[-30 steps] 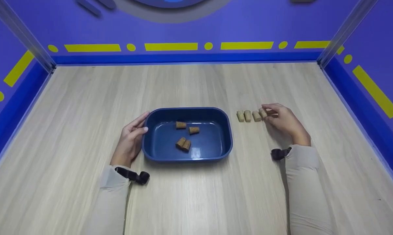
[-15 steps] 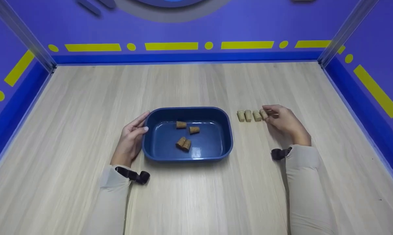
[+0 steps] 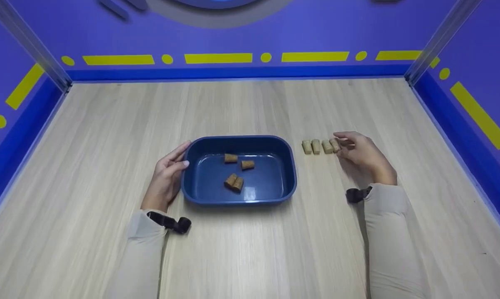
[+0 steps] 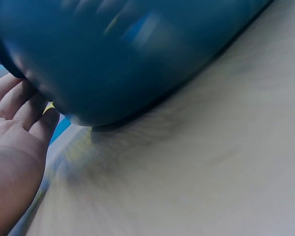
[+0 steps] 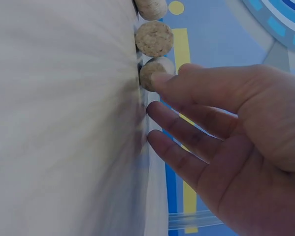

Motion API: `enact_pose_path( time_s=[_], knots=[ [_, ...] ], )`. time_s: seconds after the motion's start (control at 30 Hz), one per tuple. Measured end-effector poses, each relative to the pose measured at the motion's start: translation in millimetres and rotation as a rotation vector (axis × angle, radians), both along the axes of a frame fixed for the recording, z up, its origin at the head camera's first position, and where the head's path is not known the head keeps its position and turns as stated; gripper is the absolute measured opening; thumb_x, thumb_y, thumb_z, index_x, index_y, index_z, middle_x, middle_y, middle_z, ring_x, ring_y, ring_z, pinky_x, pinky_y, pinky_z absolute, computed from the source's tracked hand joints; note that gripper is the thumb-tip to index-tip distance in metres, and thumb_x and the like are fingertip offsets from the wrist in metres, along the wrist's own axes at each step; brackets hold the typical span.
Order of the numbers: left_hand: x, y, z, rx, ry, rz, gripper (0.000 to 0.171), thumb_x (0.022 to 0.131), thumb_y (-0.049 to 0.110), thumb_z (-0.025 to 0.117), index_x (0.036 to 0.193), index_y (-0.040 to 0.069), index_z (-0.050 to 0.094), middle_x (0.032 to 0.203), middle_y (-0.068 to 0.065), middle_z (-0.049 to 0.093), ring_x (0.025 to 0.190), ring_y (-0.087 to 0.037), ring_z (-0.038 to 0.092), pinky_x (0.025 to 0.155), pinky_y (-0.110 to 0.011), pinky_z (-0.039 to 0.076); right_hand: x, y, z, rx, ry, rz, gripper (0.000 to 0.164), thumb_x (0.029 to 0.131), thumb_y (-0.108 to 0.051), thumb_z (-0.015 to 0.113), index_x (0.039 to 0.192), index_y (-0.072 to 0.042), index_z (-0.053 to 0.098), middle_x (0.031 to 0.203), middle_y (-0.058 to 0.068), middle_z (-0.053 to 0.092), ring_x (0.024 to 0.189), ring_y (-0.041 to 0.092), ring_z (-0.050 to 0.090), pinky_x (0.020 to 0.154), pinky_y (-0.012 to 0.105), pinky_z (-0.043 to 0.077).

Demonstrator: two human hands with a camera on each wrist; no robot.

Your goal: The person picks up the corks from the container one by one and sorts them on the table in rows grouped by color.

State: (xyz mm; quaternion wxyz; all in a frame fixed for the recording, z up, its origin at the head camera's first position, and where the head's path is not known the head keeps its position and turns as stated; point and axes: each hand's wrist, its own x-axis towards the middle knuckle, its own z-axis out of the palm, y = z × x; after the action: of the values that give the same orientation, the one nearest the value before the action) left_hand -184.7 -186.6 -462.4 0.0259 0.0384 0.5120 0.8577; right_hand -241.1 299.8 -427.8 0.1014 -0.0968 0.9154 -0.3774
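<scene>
In the head view, a dark blue rectangular tub [image 3: 239,199] stands mid-table with several brown corks [image 3: 247,165] on its floor. My left hand [image 3: 165,176] rests against its left side, thumb at the rim and straight fingers along the outer wall. Right of the tub, paler corks [image 3: 316,146] lie in a short row. At the row's right end, my right hand [image 3: 360,153] pinches the last cork [image 5: 152,76] between thumb and index finger; the thumb covers part of its round end in the right wrist view. The other fingers stay extended below it, close to the tabletop.
The light wood table [image 3: 250,249] is bounded by a purple-blue back wall [image 3: 216,41] with yellow markings and by matching side walls. Black wrist cameras are strapped to both forearms, at the sleeve cuffs.
The pinched cork has settled slightly lower and tighter beside its neighbour in the row. The left hand, the tub and the corks inside it stay put.
</scene>
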Motion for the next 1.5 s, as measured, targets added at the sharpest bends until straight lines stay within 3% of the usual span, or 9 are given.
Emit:
enact_pose_path(
  time_s=[0.3, 0.53, 0.73, 1.27, 1.5],
  knots=[
    [0.9, -0.2, -0.1, -0.013, 0.012, -0.004, 0.058, 0.085, -0.014, 0.046, 0.141, -0.014, 0.033, 0.138, -0.011, 0.055, 0.124, -0.009, 0.054, 0.101, -0.021, 0.045, 0.7, -4.1, 12.9, -0.012, 0.046, -0.026, 0.048, 0.092, 0.0, 0.052, 0.14, 0.0, 0.047, 0.143, 0.023, 0.044, 0.13, 0.044, 0.042, 0.105, 0.055, 0.04],
    [0.9, -0.2, -0.2, 0.006, 0.005, 0.004, 0.057, 0.084, -0.014, 0.047, 0.14, -0.013, 0.036, 0.135, -0.009, 0.058, 0.123, -0.01, 0.055, 0.101, -0.022, 0.045, -3.7, -15.9, 29.4, -0.029, 0.155, 0.007, 0.044, 0.09, 0.001, 0.057, 0.134, 0.003, 0.052, 0.136, 0.024, 0.052, 0.123, 0.042, 0.05, 0.108, 0.052, 0.038],
    [0.7, 0.4, -0.4, 0.002, 0.008, 0.014, 0.057, 0.084, -0.015, 0.046, 0.14, -0.014, 0.036, 0.134, -0.008, 0.059, 0.123, -0.008, 0.055, 0.102, -0.02, 0.044, -5.4, -32.4, 47.3, -0.01, 0.19, 0.048, 0.04, 0.092, -0.004, 0.059, 0.132, 0.0, 0.055, 0.133, 0.021, 0.056, 0.12, 0.038, 0.054, 0.108, 0.051, 0.038],
    [0.4, -1.0, 0.1, -0.011, 0.011, -0.014, 0.058, 0.085, -0.014, 0.045, 0.142, -0.013, 0.032, 0.141, -0.013, 0.052, 0.123, -0.009, 0.054, 0.1, -0.022, 0.046, -15.0, -85.4, 84.1, 0.056, 0.18, 0.236, 0.035, 0.091, -0.006, 0.061, 0.125, -0.001, 0.062, 0.119, 0.018, 0.066, 0.108, 0.031, 0.063, 0.096, 0.046, 0.05],
    [0.2, 0.1, 0.3, -0.005, 0.025, -0.013, 0.058, 0.085, -0.015, 0.045, 0.141, -0.015, 0.032, 0.14, -0.013, 0.053, 0.124, -0.008, 0.053, 0.103, -0.021, 0.043, -17.1, -117.7, 95.9, 0.115, 0.111, 0.312, 0.034, 0.09, -0.009, 0.064, 0.124, -0.006, 0.064, 0.117, 0.012, 0.068, 0.106, 0.026, 0.064, 0.094, 0.043, 0.051]
  ],
)
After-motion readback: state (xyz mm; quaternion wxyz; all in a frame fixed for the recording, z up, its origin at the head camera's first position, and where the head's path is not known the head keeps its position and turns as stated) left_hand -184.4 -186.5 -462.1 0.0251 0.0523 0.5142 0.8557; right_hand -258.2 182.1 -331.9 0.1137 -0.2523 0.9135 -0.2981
